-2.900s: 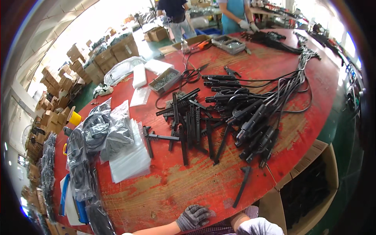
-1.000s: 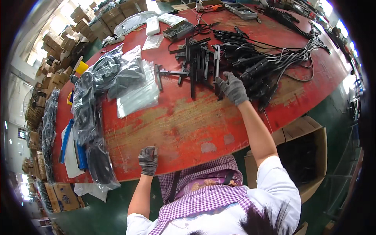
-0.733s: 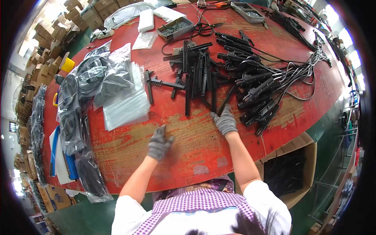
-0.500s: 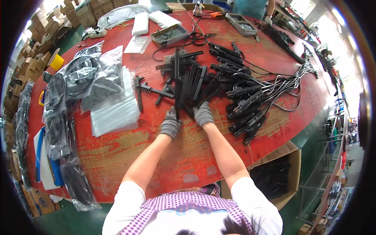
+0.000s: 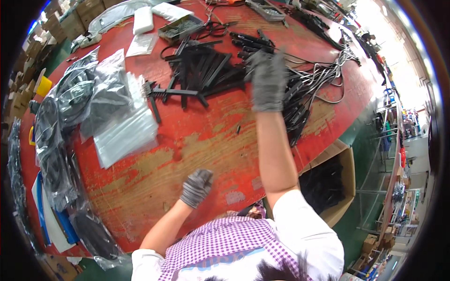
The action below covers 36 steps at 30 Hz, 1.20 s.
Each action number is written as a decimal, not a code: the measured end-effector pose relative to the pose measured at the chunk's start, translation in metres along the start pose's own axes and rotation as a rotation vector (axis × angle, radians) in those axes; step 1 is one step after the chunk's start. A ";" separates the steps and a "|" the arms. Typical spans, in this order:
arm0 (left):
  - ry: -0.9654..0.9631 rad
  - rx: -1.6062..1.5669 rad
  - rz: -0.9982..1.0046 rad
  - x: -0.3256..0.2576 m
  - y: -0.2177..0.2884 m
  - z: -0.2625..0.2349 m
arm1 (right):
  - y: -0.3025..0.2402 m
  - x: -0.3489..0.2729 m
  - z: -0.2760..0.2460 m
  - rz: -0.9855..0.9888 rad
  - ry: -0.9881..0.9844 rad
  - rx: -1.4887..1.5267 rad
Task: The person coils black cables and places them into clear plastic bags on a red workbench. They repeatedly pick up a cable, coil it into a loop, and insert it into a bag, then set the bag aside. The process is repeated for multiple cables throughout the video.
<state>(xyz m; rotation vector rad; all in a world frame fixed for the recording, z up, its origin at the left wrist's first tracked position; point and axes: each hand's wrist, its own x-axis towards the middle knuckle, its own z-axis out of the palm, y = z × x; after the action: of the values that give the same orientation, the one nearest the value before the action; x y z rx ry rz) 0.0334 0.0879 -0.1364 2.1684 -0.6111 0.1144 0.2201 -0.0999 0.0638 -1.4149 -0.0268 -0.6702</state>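
Observation:
My left hand (image 5: 197,187), in a grey striped knit glove, is curled closed over the bare wood near the table's front edge, with nothing showing from its fingers. My right hand (image 5: 268,83), gloved alike, reaches forward over the black parts with cables (image 5: 296,100) on the right. Motion smears its fingers, so whether it grips one is unclear. To its left lies a loose pile of slim black bars (image 5: 201,70). A black piece with a notched end (image 5: 168,91) lies by the pile. One tiny black bit (image 5: 238,129) sits alone on the wood.
Clear plastic bags (image 5: 126,136) and bagged black parts (image 5: 61,140) lie on the left. Farther back are a tray of screws (image 5: 180,29), scissors (image 5: 218,28) and another tray (image 5: 266,10). Under the right edge stands a cardboard box (image 5: 344,187) holding black parts.
My left hand has drawn back from the bars toward the front edge. My right hand has moved forward and right, onto the cabled parts. The view has shifted, too.

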 end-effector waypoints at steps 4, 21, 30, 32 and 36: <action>0.080 -0.106 -0.024 -0.034 0.028 0.005 | -0.075 -0.053 -0.020 -0.687 -0.248 -0.414; -0.012 0.078 0.017 -0.039 0.036 0.030 | 0.150 -0.048 -0.314 0.293 0.419 -1.188; 0.023 0.132 0.025 -0.040 0.037 0.037 | 0.161 -0.002 -0.210 0.313 0.336 -1.392; 0.029 0.127 0.036 -0.039 0.036 0.037 | 0.162 0.002 -0.195 0.300 0.403 -1.340; 0.038 0.121 0.042 -0.036 0.039 0.040 | 0.175 0.019 -0.189 0.311 0.349 -1.406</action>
<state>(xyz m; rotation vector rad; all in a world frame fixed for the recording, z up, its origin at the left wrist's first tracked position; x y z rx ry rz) -0.0214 0.0513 -0.1433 2.2644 -0.6429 0.2202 0.2435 -0.2792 -0.1212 -2.5086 1.1069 -0.6620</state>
